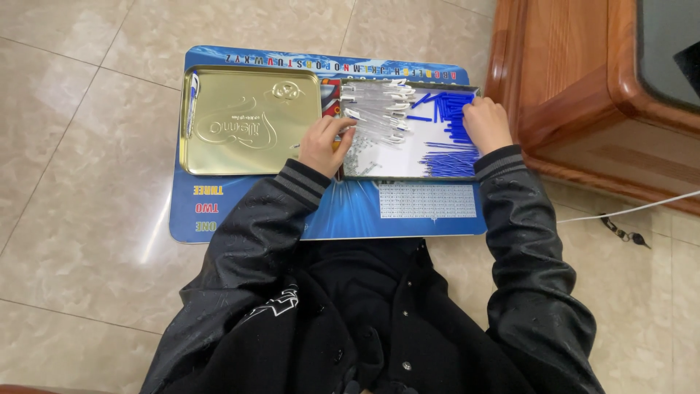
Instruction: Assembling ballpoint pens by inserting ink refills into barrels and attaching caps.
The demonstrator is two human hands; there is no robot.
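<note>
Shiny beige floor tiles [80, 241] fill most of the frame, and a brown wooden cabinet [576, 95] stands in the upper right. On the floor lies a flat blue board [343, 211] with letters along its far edge. A person in a black jacket [379, 321] sits at the bottom of the frame and reaches both arms up over the board.

A gold tin lid [251, 120] lies on the left part of the board, with one pen [192, 95] at its left edge. Just beside it on the right is an open tin tray [386, 160]. Clear pen tubes [379, 109] lie in the upper middle of the tray. Thin blue refills [448, 157] are piled on its right side.

The left hand [322, 144] sits at the tray's left edge, fingers curled around a clear pen tube. The right hand [487, 122] rests on the blue refills, fingers bent down among them; I cannot tell if it grips one.
</note>
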